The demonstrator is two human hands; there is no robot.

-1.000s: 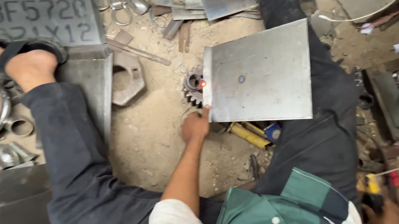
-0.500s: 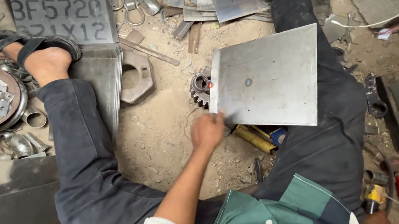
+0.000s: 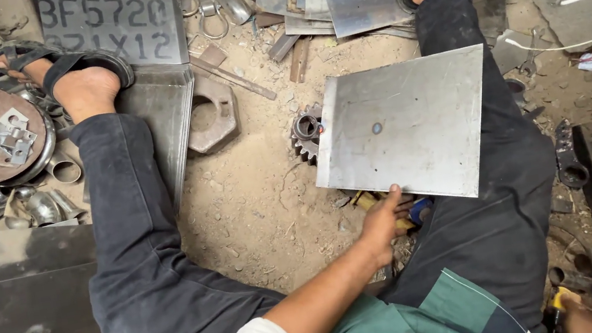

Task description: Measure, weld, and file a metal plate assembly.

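— What have I got in view?

— My left hand (image 3: 382, 222) pinches the near edge of the square steel sheet (image 3: 408, 125), fingers closed on it; the sheet lies across my right thigh, its far corner over a toothed gear (image 3: 305, 135) on the dirt floor (image 3: 254, 205).

— And the right hand (image 3: 585, 319)?

— It's at the frame's corner by a yellow-handled tool (image 3: 559, 301); I cannot tell its grip.

— Risks?

— I judge the one-edge pinch weak: the sheet could tip off my leg, or its raw edge cut my fingers.

one arm out front, other hand tucked low

left hand (image 3: 382, 222) reaching forward, fingers curled; right hand (image 3: 583, 319) barely visible at bottom edge
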